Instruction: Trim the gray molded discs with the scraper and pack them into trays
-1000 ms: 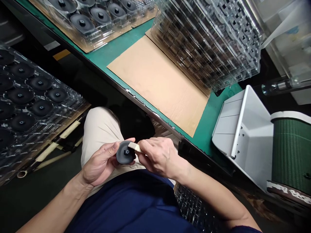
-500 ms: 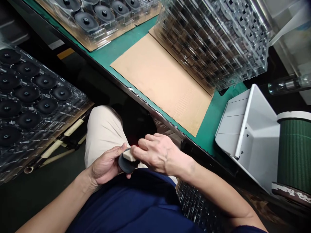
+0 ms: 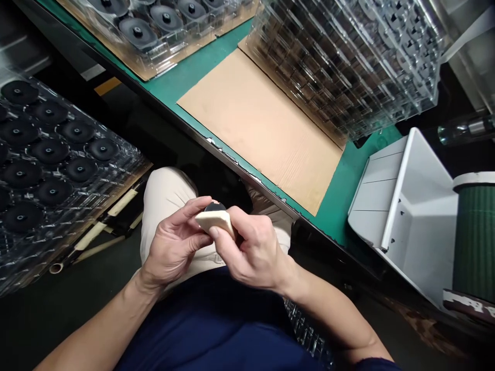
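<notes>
Over my lap, my left hand (image 3: 172,242) grips a dark round disc (image 3: 215,207) between thumb and fingers. Most of the disc is hidden behind a cream-coloured flat pad (image 3: 213,220), which looks like a sponge or felt block. My right hand (image 3: 255,247) pinches that pad, thumb on its near face, and holds it up against the disc. Whether the pad presses on the disc or only overlaps it in view I cannot tell.
Clear plastic trays of dark discs (image 3: 48,149) stand at the left; another tray (image 3: 154,31) lies on the green bench (image 3: 220,59). Beside a cardboard sheet (image 3: 263,123) rises a tall tray stack (image 3: 328,67). A grey bin (image 3: 421,216) and green roller (image 3: 475,242) are at the right.
Both hands have risen slightly and the disc has been turned in my left hand. My right hand has rotated, bringing the pad's broad face and my thumb into view.
</notes>
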The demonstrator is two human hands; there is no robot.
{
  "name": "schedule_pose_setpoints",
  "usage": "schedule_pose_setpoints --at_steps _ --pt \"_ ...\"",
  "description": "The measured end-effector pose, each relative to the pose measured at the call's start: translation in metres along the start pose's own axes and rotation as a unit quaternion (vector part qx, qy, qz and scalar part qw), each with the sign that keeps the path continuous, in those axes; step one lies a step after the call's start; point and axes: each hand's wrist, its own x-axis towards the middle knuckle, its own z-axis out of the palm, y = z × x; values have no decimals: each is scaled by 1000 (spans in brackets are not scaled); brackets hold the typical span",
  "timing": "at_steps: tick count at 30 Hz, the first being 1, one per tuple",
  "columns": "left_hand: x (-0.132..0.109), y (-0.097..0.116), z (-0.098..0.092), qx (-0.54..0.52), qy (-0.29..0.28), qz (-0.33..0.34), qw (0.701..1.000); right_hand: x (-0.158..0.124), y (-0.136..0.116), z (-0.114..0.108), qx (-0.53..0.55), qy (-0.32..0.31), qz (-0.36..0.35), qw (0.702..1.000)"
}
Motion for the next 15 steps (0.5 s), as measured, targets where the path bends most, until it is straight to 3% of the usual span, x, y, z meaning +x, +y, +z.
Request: schedule_pose_setpoints --at_steps 7,11,15 --pt "-2 14 10 57 29 103 993 -1 -2 -14 -29 10 -33 999" --pt "-1 14 5 46 21 98 994 -4 6 -16 -68 6 -34 997" --pt "-1 11 2 28 -4 50 998 -6 12 -17 -97 7 -41 994"
